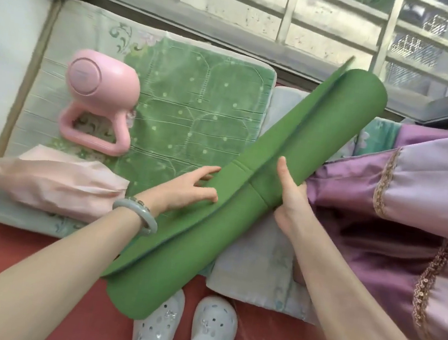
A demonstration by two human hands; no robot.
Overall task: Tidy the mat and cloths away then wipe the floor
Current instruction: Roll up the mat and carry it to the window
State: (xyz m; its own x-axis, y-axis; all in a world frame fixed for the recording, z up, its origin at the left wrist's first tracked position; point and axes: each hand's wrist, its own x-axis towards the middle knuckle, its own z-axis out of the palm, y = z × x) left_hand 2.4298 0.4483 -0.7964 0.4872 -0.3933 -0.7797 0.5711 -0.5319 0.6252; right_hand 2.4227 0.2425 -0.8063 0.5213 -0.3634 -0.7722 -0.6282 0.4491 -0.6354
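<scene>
A green rolled mat point(293, 139) lies diagonally across the view, from near my feet up to the window at the right. Its loose outer flap runs along the left side. My left hand point(185, 190) grips the flap's edge near the middle, thumb on top and fingers curled under it. My right hand point(291, 196) holds the roll from the right side, thumb up on top and fingers underneath. A pink folded cloth point(54, 180) lies to the left on a cushion. Purple satin cloth point(401, 212) with gold trim is piled at the right.
A pink kettlebell-shaped object point(97, 100) sits on a green quilted cushion point(198, 100) by the window. A pale cushion point(254, 272) lies under the mat. Red floor point(33, 246) shows below, with my white clogs point(186, 328) on it. A white wall point(0, 52) stands at the left.
</scene>
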